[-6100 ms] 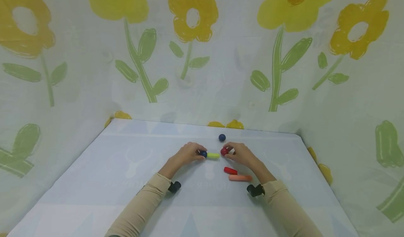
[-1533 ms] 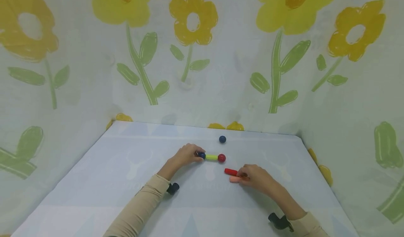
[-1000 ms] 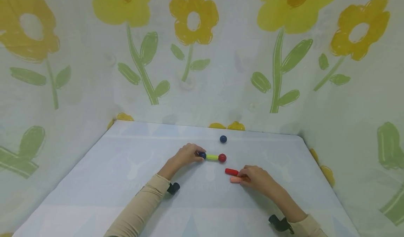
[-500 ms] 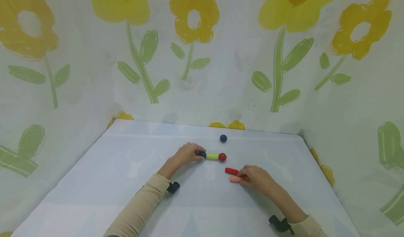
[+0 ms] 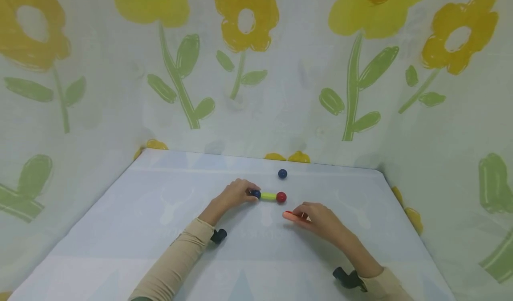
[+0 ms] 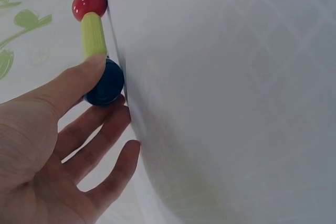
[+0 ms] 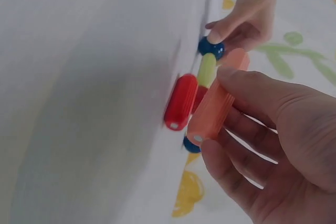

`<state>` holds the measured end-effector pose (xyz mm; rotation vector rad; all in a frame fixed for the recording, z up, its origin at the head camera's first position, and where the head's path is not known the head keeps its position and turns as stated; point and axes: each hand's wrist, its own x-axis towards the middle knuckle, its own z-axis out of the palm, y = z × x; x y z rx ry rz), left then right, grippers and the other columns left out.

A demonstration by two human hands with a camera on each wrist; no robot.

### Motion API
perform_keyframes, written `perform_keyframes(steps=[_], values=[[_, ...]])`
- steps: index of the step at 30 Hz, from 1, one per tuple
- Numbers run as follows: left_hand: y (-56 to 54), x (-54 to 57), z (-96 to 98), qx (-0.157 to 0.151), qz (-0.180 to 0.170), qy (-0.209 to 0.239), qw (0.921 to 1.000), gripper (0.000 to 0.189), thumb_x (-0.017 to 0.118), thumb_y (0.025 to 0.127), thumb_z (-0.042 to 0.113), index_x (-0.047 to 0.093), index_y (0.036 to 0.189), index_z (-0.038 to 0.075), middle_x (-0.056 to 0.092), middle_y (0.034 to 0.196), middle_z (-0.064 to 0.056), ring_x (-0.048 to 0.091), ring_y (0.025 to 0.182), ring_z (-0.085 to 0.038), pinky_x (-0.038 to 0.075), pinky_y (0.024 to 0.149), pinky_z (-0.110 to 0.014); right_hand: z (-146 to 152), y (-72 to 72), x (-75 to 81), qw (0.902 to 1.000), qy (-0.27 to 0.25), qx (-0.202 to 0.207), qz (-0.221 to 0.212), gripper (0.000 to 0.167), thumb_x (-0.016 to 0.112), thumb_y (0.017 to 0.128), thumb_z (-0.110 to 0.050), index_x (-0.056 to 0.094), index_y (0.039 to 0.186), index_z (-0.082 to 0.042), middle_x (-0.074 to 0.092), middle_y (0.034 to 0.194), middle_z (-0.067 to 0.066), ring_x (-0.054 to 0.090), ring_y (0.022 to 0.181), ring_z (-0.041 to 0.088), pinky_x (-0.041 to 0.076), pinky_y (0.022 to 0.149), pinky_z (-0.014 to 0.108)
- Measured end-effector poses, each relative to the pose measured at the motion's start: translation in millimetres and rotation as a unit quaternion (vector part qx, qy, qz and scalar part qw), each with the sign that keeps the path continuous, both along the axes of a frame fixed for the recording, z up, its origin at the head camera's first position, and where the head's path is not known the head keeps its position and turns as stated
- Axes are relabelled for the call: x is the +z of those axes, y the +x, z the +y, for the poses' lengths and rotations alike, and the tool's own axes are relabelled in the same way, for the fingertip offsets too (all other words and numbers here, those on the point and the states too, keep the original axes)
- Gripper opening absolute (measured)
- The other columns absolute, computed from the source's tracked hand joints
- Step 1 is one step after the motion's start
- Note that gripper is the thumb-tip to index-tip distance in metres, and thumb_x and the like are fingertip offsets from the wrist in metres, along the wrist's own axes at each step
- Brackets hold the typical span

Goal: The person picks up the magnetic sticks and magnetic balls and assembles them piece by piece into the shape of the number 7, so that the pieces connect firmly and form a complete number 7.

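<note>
My left hand (image 5: 234, 195) pinches a blue ball (image 5: 256, 194) between thumb and fingers. From that ball a yellow-green rod (image 5: 268, 196) runs to a red ball (image 5: 281, 197), the three joined in a line on the table. My right hand (image 5: 322, 221) holds a ribbed orange rod (image 7: 218, 103) between thumb and fingers, raised off the tabletop. Below it lies a shorter red rod (image 7: 181, 102), mostly hidden behind the orange one in the head view. A small pale disc shows on the near end of each of these two rods in the right wrist view.
Behind the joined pieces, a loose blue ball (image 5: 282, 173) rests on the pale table (image 5: 168, 243). Flower-printed cloth walls (image 5: 280, 91) rise along the table's back and sides. Each wrist wears a dark camera mount.
Earlier my right hand left the red ball at the rod's end and moved to the orange rod. It has since lifted that rod leftward over the red one. My left hand stays put.
</note>
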<state>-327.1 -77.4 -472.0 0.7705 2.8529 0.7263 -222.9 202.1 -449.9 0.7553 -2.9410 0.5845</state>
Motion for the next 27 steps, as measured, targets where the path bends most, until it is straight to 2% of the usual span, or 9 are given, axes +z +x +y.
perform_keyframes(steps=[5,15,21,27], values=[[-0.9,-0.4,-0.7,0.0,-0.003,0.004,1.0,0.037,0.078,0.084,0.026,0.072,0.119,0.017,0.074,0.107,0.0,0.063,0.084,-0.007,0.053,0.077,-0.027,-12,-3.3,1.1,0.9994,-0.032,-0.001,0.01,0.015,0.074,0.087,-0.034,0.076,0.095,-0.022,0.067,0.078,-0.018,0.055,0.071,-0.001,0.051,0.068,0.019],[-2.1,0.4,0.3,-0.009,-0.003,0.009,0.9999,0.037,0.078,0.084,0.025,0.072,0.119,0.017,0.074,0.109,-0.001,0.066,0.087,-0.008,0.054,0.078,-0.028,-26,-6.4,1.0,0.9976,-0.062,0.005,-0.029,0.013,0.073,0.089,-0.026,0.072,0.1,-0.018,0.071,0.084,-0.011,0.056,0.071,0.001,0.051,0.069,0.018],[-1.5,2.2,0.5,-0.01,-0.001,0.012,0.9999,0.036,0.078,0.084,0.025,0.072,0.118,0.016,0.074,0.109,-0.002,0.065,0.087,-0.009,0.054,0.078,-0.029,-35,-7.5,-1.1,0.9951,-0.083,-0.031,-0.044,0.016,0.076,0.086,-0.024,0.07,0.099,-0.016,0.072,0.086,-0.006,0.059,0.073,0.005,0.05,0.066,0.015],[-1.7,0.8,0.1,-0.006,-0.007,0.008,0.9999,0.036,0.077,0.084,0.026,0.072,0.119,0.018,0.074,0.109,-0.001,0.062,0.083,-0.007,0.052,0.075,-0.025,-43,-6.8,-0.9,0.9877,-0.111,-0.08,-0.076,0.02,0.078,0.083,-0.024,0.068,0.098,-0.014,0.072,0.087,-0.003,0.063,0.075,0.008,0.053,0.062,0.018]])
